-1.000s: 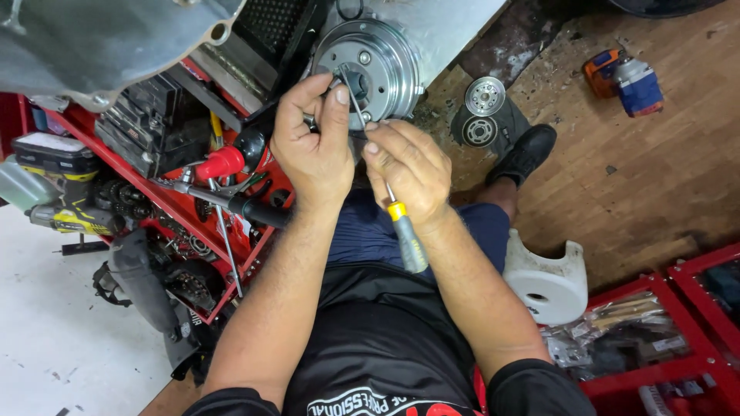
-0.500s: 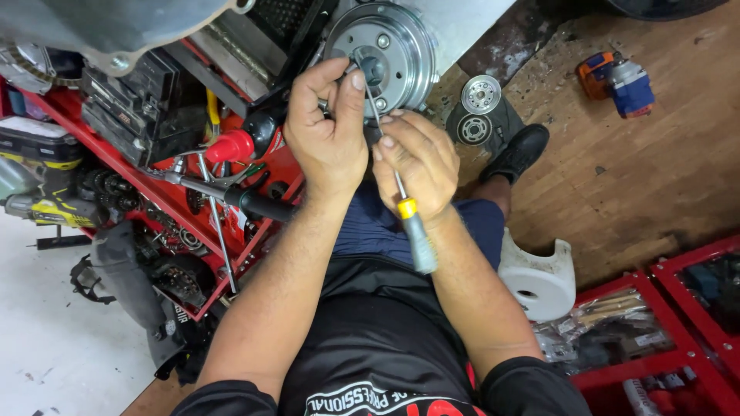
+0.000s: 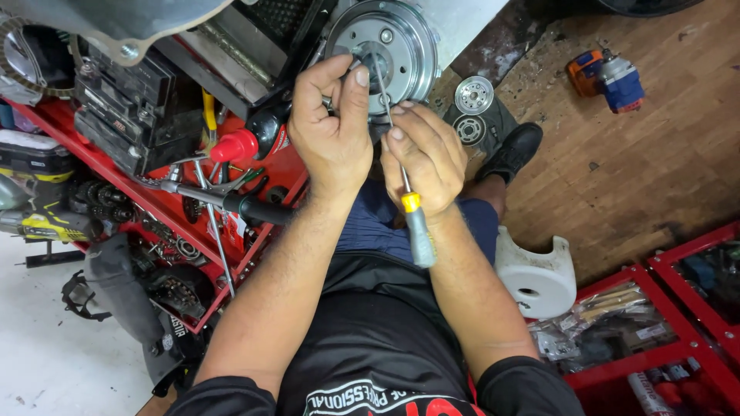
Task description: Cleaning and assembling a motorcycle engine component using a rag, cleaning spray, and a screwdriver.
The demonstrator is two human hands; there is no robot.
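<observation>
Head view: round silver engine rotor [image 3: 383, 35] at top centre, left hand [image 3: 333, 127] closed against its lower edge, right hand [image 3: 426, 158] gripping a screwdriver [image 3: 406, 202], shaft tip at the rotor's hub, grey handle pointing down, red tool cart [image 3: 185, 208] left, white plastic cover [image 3: 537, 266] right.

A repair workshop: red parts trays [image 3: 694, 308], engine parts [image 3: 116, 92], greasy floor [image 3: 632, 154].

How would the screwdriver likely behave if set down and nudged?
The screwdriver probably rolls: its handle looks round. Its thin metal shaft looks stiff, unlikely to flex. The ribbed grey grip, held in the right hand, should resist slipping.
</observation>
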